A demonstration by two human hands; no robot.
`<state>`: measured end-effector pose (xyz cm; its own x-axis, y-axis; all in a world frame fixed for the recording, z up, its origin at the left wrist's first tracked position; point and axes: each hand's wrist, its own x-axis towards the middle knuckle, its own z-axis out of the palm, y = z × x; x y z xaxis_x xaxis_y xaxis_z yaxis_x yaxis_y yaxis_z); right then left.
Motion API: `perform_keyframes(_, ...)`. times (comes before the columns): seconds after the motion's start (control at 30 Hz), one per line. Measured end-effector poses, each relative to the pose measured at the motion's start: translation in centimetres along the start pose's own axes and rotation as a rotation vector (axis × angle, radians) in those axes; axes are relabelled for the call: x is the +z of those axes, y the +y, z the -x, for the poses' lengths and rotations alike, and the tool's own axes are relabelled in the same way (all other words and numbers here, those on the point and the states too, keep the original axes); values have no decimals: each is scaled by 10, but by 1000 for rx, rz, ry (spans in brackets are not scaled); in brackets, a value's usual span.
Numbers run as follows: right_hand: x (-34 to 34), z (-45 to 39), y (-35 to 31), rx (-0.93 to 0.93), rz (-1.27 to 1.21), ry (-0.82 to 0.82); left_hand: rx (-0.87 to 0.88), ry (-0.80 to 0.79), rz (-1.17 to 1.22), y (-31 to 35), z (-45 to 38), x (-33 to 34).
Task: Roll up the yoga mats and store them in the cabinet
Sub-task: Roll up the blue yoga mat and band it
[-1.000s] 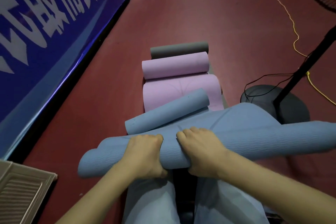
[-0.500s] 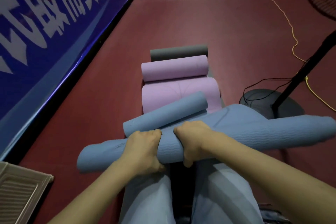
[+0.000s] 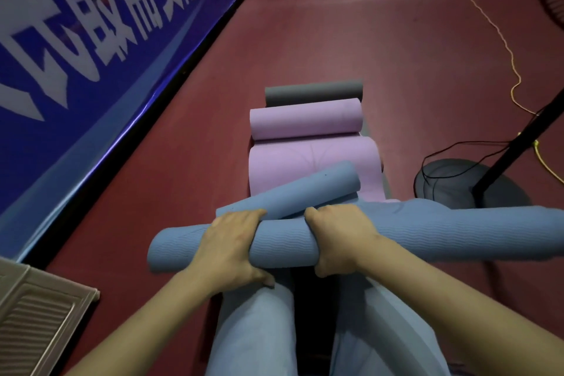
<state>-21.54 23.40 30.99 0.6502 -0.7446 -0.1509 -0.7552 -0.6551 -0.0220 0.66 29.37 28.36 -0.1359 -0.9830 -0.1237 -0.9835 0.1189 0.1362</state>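
A blue yoga mat roll (image 3: pixel 283 243) lies crosswise just in front of me. My left hand (image 3: pixel 232 247) grips it left of centre and my right hand (image 3: pixel 338 235) grips it right of centre, fingers curled over the top. The roll's right end (image 3: pixel 476 235) is looser and wider. Beyond it lies a second blue mat roll (image 3: pixel 293 189), tilted, on a partly unrolled pink mat (image 3: pixel 314 162). Behind that are the pink mat's rolled part (image 3: pixel 305 117) and a grey rolled mat (image 3: pixel 314 91).
A blue banner wall (image 3: pixel 91 49) runs along the left. A beige louvred cabinet door (image 3: pixel 36 314) shows at the lower left. A fan stand with a round black base (image 3: pixel 451 180) and cables stands on the red floor (image 3: pixel 335 24) at the right. My light trousers (image 3: pixel 256 330) fill the bottom.
Both hands have rolled the blue mat forward a little, bringing it up against the second blue roll. The roll looks tighter between my hands.
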Motion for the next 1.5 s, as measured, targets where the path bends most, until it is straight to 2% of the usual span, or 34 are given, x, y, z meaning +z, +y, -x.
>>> perform_keyframes(0.23,-10,-11,-1,27,-2,-116,-11,-81,-164,-6,-8,-21)
perform_keyframes(0.5,-29,24,-4,50,-89,-306,23,-250,-140,15,11,-32)
perform_keyframes(0.63,-19,67,-17,17,-92,-310,71,-276,-97,26,46,-18)
perform_keyframes(0.83,-1,82,-31,8,-122,-153,58,-242,-110,28,60,-13)
perform_keyframes(1.03,29,80,-46,-21,28,56,69,-240,-77,25,51,-18)
perform_keyframes(1.27,4,58,-33,-96,-27,-112,205,76,-35,31,62,-6)
perform_keyframes(1.4,-8,41,-28,-78,-87,-200,149,74,-152,36,60,5)
perform_keyframes(1.5,-3,40,-32,-70,-116,-147,103,49,-153,30,55,4)
